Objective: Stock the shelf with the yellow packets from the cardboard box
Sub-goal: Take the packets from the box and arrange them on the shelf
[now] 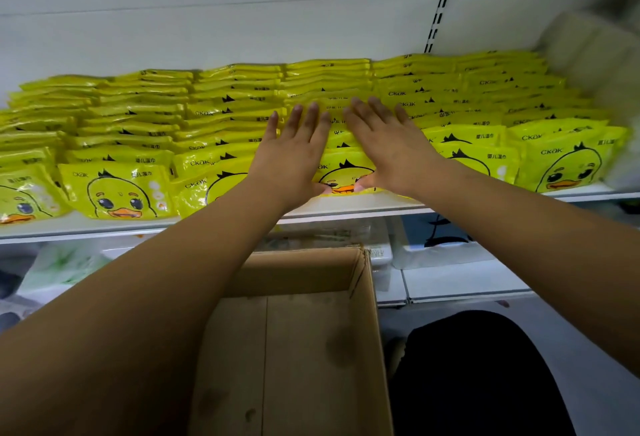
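Several rows of yellow duck-print packets (117, 193) stand leaning back on the white shelf (346, 207), filling it from left to right. My left hand (294, 151) and my right hand (384, 148) lie flat, fingers spread, on the tops of the middle row of packets (341, 169). Both thumbs press against the front packet of that row near the shelf edge. Neither hand holds anything. The cardboard box (304, 349) sits open below my arms, and its visible bottom shows no packets.
A slotted upright (441, 3) runs up the white back wall at the right. A pale bulky pack (595, 51) stands at the shelf's right end. The lower shelf (460, 283) holds white packages. A dark-clothed knee (485, 376) is at the bottom right.
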A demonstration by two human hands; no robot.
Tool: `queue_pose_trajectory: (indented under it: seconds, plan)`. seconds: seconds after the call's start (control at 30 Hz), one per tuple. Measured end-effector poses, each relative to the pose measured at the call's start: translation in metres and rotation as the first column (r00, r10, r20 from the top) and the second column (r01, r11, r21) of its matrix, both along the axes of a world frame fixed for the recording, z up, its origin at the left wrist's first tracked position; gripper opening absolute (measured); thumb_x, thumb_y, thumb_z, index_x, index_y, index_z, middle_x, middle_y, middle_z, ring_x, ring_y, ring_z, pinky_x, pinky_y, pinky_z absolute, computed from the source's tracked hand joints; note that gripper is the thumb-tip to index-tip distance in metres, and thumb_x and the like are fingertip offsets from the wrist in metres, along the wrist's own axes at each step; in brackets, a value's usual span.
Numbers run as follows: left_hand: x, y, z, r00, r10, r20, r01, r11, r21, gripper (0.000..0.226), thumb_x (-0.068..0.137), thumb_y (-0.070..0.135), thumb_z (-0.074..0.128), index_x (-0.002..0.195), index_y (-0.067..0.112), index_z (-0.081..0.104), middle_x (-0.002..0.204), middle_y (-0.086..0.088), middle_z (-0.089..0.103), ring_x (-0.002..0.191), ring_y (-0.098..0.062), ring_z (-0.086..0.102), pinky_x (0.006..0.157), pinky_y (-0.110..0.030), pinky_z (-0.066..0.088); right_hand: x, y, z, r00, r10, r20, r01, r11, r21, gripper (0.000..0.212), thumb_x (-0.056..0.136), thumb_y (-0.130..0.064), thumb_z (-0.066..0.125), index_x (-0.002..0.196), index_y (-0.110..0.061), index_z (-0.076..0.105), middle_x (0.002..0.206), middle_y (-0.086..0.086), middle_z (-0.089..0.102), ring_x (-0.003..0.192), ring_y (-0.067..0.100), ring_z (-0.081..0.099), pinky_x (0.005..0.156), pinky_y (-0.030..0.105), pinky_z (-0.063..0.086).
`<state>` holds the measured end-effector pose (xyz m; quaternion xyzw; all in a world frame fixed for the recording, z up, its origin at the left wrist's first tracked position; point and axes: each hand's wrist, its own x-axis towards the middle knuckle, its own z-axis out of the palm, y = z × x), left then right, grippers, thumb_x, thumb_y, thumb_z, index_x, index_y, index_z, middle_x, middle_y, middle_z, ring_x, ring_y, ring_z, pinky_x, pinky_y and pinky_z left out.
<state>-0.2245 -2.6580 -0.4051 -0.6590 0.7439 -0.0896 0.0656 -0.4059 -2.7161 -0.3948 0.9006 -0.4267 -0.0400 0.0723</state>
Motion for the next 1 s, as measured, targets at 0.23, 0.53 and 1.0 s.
queue_pose_trajectory:
  seconds: [0.23, 0.53, 1.0]
  plan:
    - [0.006, 0.004, -0.001, 0.999, -0.042, 0.015, 0.042, 0.999, -0.010, 0.127, 0.080, 0.074, 0.067, 0.163, 0.016, -0.010, 0.172, -0.008, -0.010, 0.159, -0.026, -0.005, 0.125, -0.061, 0.001, -0.008, 0.005, -0.003, 0.999, 0.041, -0.033, -0.043, 0.997, -0.067, 0.135, 0.064, -0.072, 0.076, 0.160, -0.018, -0.002, 0.169, 0.006, 0.001, 0.154, 0.033, 0.004, 0.120, 0.063, 0.011]
    - [-0.001, 0.023, 0.008, 0.998, -0.055, -0.021, 0.054, 0.998, -0.010, 0.132, 0.077, 0.082, 0.061, 0.162, 0.014, -0.012, 0.171, -0.008, -0.014, 0.159, -0.023, -0.009, 0.125, -0.059, -0.005, -0.042, 0.015, 0.010, 0.998, 0.055, 0.015, -0.054, 0.998, -0.034, 0.147, 0.055, -0.080, 0.075, 0.160, -0.018, -0.007, 0.169, 0.005, -0.003, 0.155, 0.027, 0.002, 0.120, 0.064, 0.003]
    - [-0.135, -0.027, 0.006, 0.977, -0.196, 0.082, 0.199, 0.980, -0.020, 0.131, 0.076, 0.086, 0.056, 0.163, 0.008, -0.003, 0.172, -0.013, -0.006, 0.159, -0.028, -0.009, 0.124, -0.063, -0.005, -0.162, -0.016, 0.013, 0.992, -0.049, -0.116, 0.044, 0.998, -0.046, 0.148, 0.052, -0.079, 0.077, 0.160, -0.023, -0.007, 0.169, 0.005, -0.004, 0.155, 0.027, -0.001, 0.122, 0.059, -0.002]
